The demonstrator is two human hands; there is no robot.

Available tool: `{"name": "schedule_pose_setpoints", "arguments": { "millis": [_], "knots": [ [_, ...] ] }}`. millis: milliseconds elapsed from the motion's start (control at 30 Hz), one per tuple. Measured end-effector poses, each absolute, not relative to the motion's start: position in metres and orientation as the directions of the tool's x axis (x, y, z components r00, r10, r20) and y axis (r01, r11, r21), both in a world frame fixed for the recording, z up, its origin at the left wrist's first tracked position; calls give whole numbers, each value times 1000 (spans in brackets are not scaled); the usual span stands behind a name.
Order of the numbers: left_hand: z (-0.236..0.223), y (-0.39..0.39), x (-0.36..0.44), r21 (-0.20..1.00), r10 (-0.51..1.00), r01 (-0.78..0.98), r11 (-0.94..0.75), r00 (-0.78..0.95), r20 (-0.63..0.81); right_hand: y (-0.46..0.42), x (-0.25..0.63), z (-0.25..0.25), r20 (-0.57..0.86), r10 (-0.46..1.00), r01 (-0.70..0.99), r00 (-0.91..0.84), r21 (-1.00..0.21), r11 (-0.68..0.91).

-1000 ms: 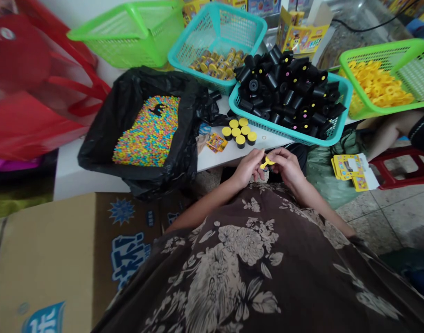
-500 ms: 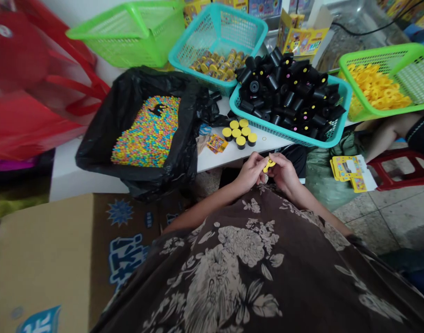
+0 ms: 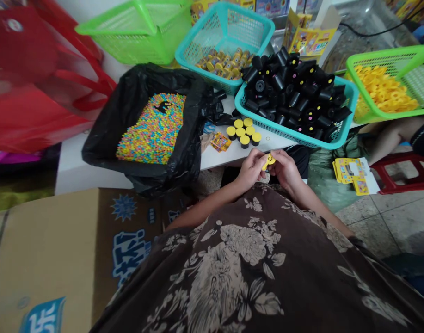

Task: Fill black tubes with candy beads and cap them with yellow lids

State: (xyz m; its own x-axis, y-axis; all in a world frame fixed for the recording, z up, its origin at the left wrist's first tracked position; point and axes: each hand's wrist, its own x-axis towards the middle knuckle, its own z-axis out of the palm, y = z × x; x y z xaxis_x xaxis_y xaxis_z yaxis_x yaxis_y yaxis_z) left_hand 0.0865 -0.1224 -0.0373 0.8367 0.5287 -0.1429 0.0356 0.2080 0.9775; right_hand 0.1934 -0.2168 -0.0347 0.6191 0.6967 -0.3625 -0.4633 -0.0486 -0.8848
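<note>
Close above my lap, my left hand (image 3: 250, 167) and my right hand (image 3: 286, 167) pinch one small yellow plastic piece (image 3: 268, 161) between them. The piece has a round end with a ring mark. My fingers hide its lower part, and something small and pale shows beneath it. On the white table edge ahead stands a cluster of small black tubs with yellow lids (image 3: 244, 140). Printed yellow-orange cards (image 3: 221, 142) lie to their left. Further ahead, a turquoise basket (image 3: 295, 137) is heaped with black cylinders (image 3: 278, 82).
Left of the tubs sits a black plastic bag (image 3: 106, 136) of colourful candy beads (image 3: 152, 134). A second turquoise basket (image 3: 229, 18) holds small yellow-capped containers. Yellow ring pieces (image 3: 387, 90) fill part of a green basket (image 3: 371, 118). A cardboard box (image 3: 45, 249) stands lower left; another person's leg is at right.
The yellow piece has turned so that its ringed face shows more fully. Both hands stay at about the same place; the surroundings shift slightly right in view.
</note>
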Motion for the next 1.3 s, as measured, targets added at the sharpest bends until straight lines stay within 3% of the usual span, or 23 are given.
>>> {"name": "schedule_pose_setpoints", "arguments": {
  "millis": [433,767,1000,1167,1300],
  "knots": [
    [-28,-126,87,967,569,-4,253,809,-145,-203,186,-38,-281,628,-432,726,-896,98],
    [-32,-122,89,915,547,-26,402,809,-217,-214,186,-27,-133,634,-167,761,-986,-7],
    [-25,-121,88,863,500,21,505,808,-312,-210,185,-31,-140,630,-145,764,-988,-44],
    [-29,-120,88,840,543,-102,533,803,-247,-214,181,-29,-119,702,-18,702,-989,-149],
    [-29,-116,82,866,459,-63,496,866,-200,-221,186,-19,14,690,101,724,-991,-86]
  ]
}}
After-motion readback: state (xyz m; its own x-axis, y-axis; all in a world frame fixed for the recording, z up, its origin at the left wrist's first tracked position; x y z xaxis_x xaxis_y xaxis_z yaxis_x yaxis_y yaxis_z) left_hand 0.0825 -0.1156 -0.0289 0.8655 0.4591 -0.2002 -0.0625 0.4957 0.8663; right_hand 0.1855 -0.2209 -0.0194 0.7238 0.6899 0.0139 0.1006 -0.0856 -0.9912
